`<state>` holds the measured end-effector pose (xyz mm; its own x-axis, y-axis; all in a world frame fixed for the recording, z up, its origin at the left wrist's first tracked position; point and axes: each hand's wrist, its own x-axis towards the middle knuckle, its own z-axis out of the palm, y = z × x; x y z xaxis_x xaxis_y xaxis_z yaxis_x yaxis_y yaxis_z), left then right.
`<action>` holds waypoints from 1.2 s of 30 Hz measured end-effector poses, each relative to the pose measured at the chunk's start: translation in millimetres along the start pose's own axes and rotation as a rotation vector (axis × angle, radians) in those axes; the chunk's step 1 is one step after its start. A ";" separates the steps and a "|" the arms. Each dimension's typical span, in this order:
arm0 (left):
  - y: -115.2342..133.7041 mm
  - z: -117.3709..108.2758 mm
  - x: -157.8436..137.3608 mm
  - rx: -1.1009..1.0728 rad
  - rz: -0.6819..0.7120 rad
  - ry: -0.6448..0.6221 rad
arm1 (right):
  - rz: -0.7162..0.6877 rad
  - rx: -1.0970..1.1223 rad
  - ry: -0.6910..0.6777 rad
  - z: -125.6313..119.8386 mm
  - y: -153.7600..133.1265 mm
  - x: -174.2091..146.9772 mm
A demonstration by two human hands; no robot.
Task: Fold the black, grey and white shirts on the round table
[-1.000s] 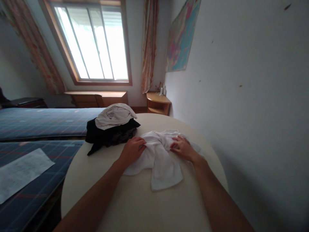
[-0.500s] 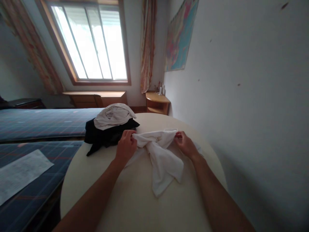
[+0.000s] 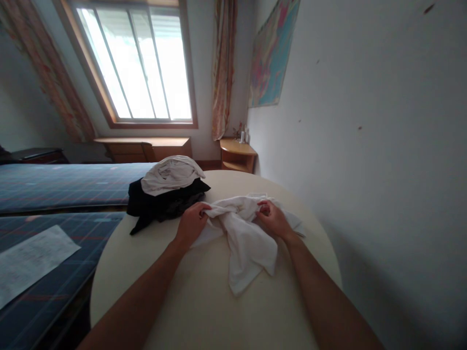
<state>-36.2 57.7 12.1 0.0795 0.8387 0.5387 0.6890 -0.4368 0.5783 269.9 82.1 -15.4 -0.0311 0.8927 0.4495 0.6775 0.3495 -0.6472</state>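
A crumpled white garment (image 3: 250, 243) lies across the middle of the round cream table (image 3: 204, 301), one part of it trailing toward me. Its exact kind cannot be made out. My left hand (image 3: 192, 224) pinches the garment's left edge between thumb and fingers. At the right, my right hand (image 3: 273, 218) has its fingers closed on the upper right edge of the cloth. Some of the white fabric spreads out behind and beyond my right wrist. Folds hide the fingertips in part.
Left of my left hand, a pile of black clothes (image 3: 153, 206) carries a bunched light grey garment (image 3: 173, 175). Beds with plaid mattresses (image 3: 83, 187) stand to the left, one bearing a paper sheet (image 3: 36, 260). A wall (image 3: 383, 160) runs close along the right.
My right hand has shifted a little left and inward, and the stretched top edge of the white garment has slackened. More fabric shows to its right. My left hand has barely moved.
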 end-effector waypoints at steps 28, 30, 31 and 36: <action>26.9 -3.7 -16.9 0.098 0.187 -0.531 | 0.104 0.097 0.299 -29.9 15.6 7.7; 25.0 -3.0 -20.9 0.056 0.285 -0.673 | 0.138 0.061 0.425 -32.8 13.4 8.0; 23.5 -1.8 -22.6 0.056 0.303 -0.702 | 0.156 0.054 0.458 -33.4 12.8 7.8; 20.1 12.0 -26.4 0.099 0.294 -0.644 | 0.135 0.158 0.332 -28.2 12.1 6.4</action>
<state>-15.8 30.7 2.2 0.6605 0.7296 0.1774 0.6334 -0.6683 0.3900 298.6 84.0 -3.0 0.3075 0.8022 0.5117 0.5368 0.2978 -0.7894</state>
